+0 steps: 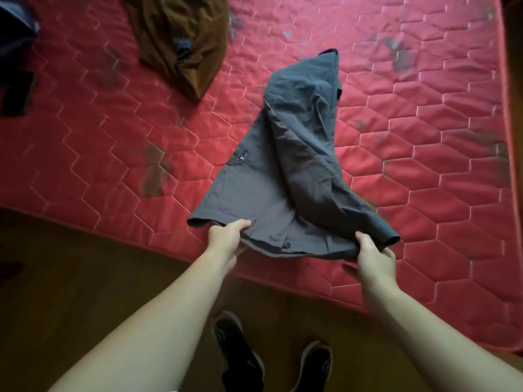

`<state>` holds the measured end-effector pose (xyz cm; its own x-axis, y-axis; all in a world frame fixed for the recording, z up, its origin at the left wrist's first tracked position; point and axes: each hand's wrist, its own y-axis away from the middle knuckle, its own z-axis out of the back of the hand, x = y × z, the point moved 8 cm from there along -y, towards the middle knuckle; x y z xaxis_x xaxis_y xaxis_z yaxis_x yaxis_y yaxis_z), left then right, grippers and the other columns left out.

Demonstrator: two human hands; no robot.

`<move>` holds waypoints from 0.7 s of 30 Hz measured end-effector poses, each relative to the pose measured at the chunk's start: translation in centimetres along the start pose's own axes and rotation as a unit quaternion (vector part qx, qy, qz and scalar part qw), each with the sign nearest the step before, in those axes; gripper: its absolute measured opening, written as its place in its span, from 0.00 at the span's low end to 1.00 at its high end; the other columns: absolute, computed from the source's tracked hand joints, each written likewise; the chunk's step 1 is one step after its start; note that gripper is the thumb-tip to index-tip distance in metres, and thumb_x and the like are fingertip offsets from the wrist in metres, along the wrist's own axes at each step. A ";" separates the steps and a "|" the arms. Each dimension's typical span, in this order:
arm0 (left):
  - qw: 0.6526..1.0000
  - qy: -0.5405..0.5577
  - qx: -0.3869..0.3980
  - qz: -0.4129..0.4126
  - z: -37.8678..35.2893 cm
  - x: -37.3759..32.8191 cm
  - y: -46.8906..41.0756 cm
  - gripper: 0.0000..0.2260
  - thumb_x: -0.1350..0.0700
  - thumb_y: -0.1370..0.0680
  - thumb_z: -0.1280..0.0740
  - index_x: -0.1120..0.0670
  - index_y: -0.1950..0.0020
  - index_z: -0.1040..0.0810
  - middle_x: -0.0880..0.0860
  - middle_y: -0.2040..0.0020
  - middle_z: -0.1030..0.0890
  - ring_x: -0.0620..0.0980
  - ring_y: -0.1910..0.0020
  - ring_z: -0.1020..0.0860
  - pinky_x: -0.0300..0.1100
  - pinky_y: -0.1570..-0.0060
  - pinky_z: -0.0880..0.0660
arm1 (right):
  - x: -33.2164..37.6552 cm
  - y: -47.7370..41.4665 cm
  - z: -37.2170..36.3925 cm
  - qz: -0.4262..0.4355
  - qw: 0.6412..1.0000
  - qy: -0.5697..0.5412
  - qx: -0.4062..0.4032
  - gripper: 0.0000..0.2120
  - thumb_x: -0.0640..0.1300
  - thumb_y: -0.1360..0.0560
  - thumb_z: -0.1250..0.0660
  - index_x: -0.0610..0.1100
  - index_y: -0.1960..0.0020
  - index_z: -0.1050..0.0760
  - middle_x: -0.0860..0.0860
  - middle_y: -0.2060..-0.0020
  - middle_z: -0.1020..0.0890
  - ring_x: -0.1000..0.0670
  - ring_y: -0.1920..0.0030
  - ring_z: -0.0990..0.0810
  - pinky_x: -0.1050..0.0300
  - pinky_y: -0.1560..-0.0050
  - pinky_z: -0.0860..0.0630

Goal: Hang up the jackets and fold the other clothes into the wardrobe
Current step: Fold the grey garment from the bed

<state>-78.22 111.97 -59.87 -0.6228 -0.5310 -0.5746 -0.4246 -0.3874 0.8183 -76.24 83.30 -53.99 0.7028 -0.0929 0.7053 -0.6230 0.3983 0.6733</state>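
Folding looks to be the step in hand. The grey trousers (300,131) lie in the middle of the frame on the red mattress (424,165), with the waistband toward the lower edge and the legs running up toward the top centre. The left hand (226,236) pinches the waistband's left end, thumb on top of the cloth. The right hand (373,256) grasps the right end, fingers curled round a bunched fold.

To fold well, the waistband wants drawing taut between the two hands and the legs laying flat first. The upper leg is rumpled and lies askew across the lower one, so a fold made now would likely trap creases. The button (287,245) sits on the waistband between the hands and would make a fair centre mark for halving.

A brown garment (181,38) lies at the upper left, well apart, and dark clothes (14,52) sit at the far left edge — both not yet put away. No wardrobe is in view.
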 end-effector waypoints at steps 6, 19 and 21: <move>0.929 -0.279 0.061 -0.235 -4.8 -3.0 7.4 0.17 0.66 0.28 0.30 0.58 0.39 0.22 0.50 0.46 0.20 0.47 0.47 0.23 0.33 0.53 0.29 | 3.0 0.4 2.7 0.078 0.996 0.047 -0.023 0.06 0.47 0.23 0.37 0.47 0.55 0.23 0.48 0.52 0.17 0.43 0.45 0.20 0.44 0.38 0.25; 0.774 -0.451 0.232 -0.379 -11.6 -7.6 17.6 0.24 0.62 0.29 0.36 0.42 0.37 0.29 0.49 0.54 0.18 0.50 0.54 0.20 0.38 0.56 0.25 | 13.5 5.9 -3.9 0.290 0.943 0.118 0.116 0.09 0.41 0.20 0.43 0.45 0.54 0.25 0.49 0.59 0.20 0.47 0.53 0.21 0.45 0.46 0.25; 0.748 -0.487 0.242 -0.380 -11.4 -7.2 17.6 0.29 0.62 0.28 0.37 0.40 0.30 0.34 0.51 0.53 0.17 0.52 0.54 0.20 0.41 0.55 0.24 | 14.2 5.7 -3.9 0.295 0.943 0.103 0.112 0.10 0.41 0.20 0.42 0.43 0.55 0.24 0.50 0.60 0.20 0.46 0.55 0.21 0.44 0.46 0.24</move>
<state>-73.70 100.45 -41.50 -0.1648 0.5962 -0.7858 -0.9405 0.1450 0.3072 -68.52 87.82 -41.01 0.2487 0.2735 0.9292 -0.9673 0.1196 0.2237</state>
